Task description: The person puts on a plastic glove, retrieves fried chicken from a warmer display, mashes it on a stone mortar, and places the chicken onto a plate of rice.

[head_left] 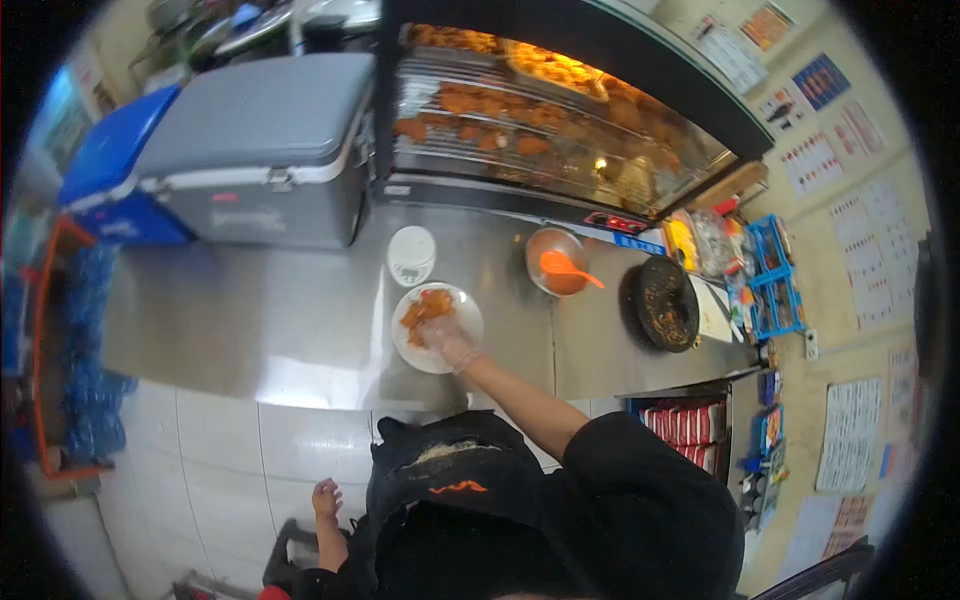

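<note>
My right hand [447, 342], in a clear plastic glove, reaches down onto a round white plate [468, 312]. Its fingers are closed at a pile of orange-brown fried food [422, 312], which looks like fried chicken; the fingertips are partly hidden. Just behind the plate sits a small white kitchen scale [412, 252]. My left hand [327, 497], bare, hangs low beside my body over the tiled floor. Its fingers look loosely bent and apart, with nothing seen in them.
A metal bowl [540, 245] with an orange ladle [570, 268] stands right of the plate on the steel counter [330, 330]. Farther right is a black pan [667, 303]. A lit display warmer [480, 195] and grey cooler [250, 150] line the back.
</note>
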### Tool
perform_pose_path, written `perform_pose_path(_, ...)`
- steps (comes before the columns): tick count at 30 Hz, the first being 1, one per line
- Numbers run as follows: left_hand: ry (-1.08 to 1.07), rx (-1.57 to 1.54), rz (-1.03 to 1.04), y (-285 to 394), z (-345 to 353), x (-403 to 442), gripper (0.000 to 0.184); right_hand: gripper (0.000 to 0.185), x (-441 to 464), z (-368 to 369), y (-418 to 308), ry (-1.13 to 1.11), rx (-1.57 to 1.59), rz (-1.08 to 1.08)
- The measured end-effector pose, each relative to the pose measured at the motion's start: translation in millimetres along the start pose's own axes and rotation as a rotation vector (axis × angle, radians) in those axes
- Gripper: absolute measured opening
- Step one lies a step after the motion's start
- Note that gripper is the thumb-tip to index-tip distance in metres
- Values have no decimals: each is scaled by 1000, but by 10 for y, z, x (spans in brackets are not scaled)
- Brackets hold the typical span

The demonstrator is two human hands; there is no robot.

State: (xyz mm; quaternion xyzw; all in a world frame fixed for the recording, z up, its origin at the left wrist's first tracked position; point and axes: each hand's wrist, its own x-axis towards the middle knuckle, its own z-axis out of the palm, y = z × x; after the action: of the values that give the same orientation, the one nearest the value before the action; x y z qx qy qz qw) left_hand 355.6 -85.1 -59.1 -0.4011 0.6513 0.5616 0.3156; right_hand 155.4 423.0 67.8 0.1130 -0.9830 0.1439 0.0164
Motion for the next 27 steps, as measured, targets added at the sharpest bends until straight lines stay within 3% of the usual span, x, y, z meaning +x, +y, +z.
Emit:
perform_pose_path(1, -17, 9, 2, 53, 34, 16, 32, 38, -69, -47, -61, 70, 347, 65)
perform_pose_path(3, -43, 22, 73, 182, 54, 151, 32, 35, -173, -319, -91, 175, 682, 129)
perform_pose_path(5, 19, -8, 279, 369, 220, 162, 27, 32, -375, -726, -24, 205, 603, 201)
perform_pose_path(6, 102, -16, 381, 527, 278, 154, 24, 34, -533, -827, 169, 200, 749, 284)
perform_pose_path(7, 234, 12, 704, 743, 420, 210, 24, 33, -714, -937, 366, 353, 537, 197)
perform_pose_path(9, 457, 116, 909, 1520, 857, -187, 31, 36, -1099, -1155, 806, 523, 551, 382)
perform_pose_path(10, 546, 115, 1021, 1883, 1117, -381, 33, 40, -1301, -1279, 1020, 526, 787, 652)
perform_pose_path(12, 479, 123, 1116, 2613, 1762, -673, 34, 47, -1574, -1506, 1630, 507, 804, 980)
perform_pose_path(13, 422, 96, 1255, 2939, 2203, -719, 34, 48, -1797, -1605, 1891, 586, 710, 917)
perform_pose_path(16, 180, 129, 1373, 3823, 3836, -1646, 34, 48, -2198, -1977, 2303, 691, 641, 863)
perform_pose_path(18, 108, 309, 1737, 4297, 4855, -2094, 32, 46, -2421, -2121, 2557, 722, 658, 884)
perform_pose_path(20, -43, 306, 1727, 4649, 5780, -2524, 33, 43, -2716, -2106, 2781, 639, 721, 881)
perform_pose_path(22, -74, 201, 1727, 4920, 6604, -2859, 44, 40, -2995, -1989, 2985, 597, 808, 943)
perform_pose_path(24, -11, 130, 1913, 5022, 7322, -2987, 74, 38, -3387, -1807, 3081, 536, 901, 1031)
perform_pose_path(25, -28, 152, 1901, 5053, 7620, -2950, 74, 37, -3605, -1723, 3138, 535, 856, 987)
perform_pose_path(27, 228, 282, 1989, 5121, 8150, -2753, 114, 37, -3997, -1602, 3197, 531, 820, 947)
